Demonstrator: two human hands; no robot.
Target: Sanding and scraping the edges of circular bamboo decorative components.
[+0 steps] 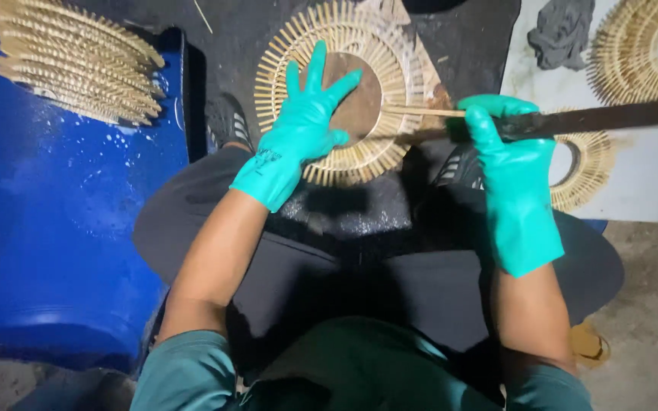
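A round ring of light bamboo sticks point(390, 53) lies on a dark surface in front of my knees, with a brown disc in its centre. My left hand point(302, 125), in a teal rubber glove, presses flat on the ring's left side with fingers spread. In its own teal glove, my right hand point(508, 164) grips a long dark blade point(603, 118) that reaches off to the right. The blade's near end rests on the ring's right side beside a loose thin stick point(420, 111).
A blue plastic drum point(55, 228) lies at the left with a stack of similar stick rings point(78, 61) on it. At right, a white board point(648, 175) holds more stick rings point(641, 46) and a grey rag point(561, 30). A dark shoe shows by the ring.
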